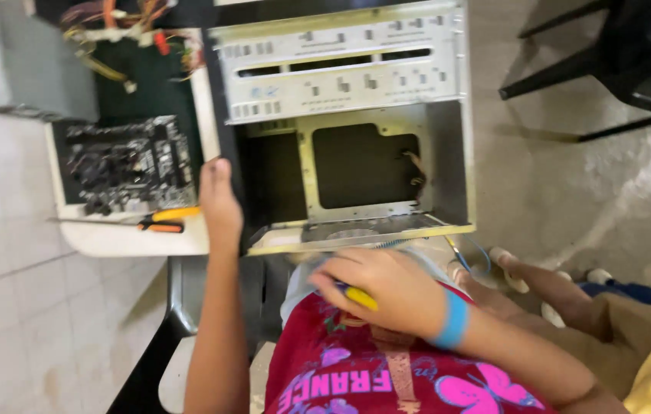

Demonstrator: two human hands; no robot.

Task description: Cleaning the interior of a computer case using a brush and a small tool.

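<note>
The left hand point(218, 201) grips the left edge of the open computer case point(344, 123), which stands before the person, while the right hand point(385, 290), fingers closed, holds a yellow-handled tool point(359, 297) just below the case's lower edge, near the orange-handled screwdriver point(158, 220) on the white surface point(134, 241).

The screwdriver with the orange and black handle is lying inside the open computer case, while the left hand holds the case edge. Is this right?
Not quite. The head view shows the screwdriver lying on the white surface outside the computer case, below the dark circuit board. The rest stands: the left hand does hold the case's left edge.
</note>
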